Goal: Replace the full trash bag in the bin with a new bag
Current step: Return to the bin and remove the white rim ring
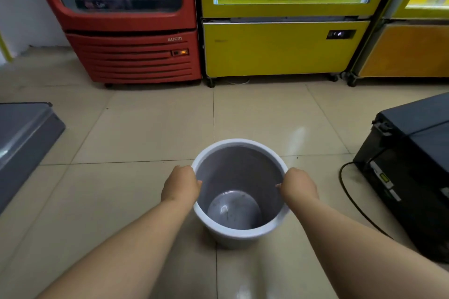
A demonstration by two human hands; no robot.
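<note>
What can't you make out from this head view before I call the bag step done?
- Bin liner: a thin bag over the rim can't be confirmed; the inside looks grey and bare.
- Fingertips of the left hand and right hand: curled at the rim, grip hidden.
- Full bag: nowhere in the head view.
- Red cooler bottle labels: blurred.
- Black unit: cut off by the right edge.
</note>
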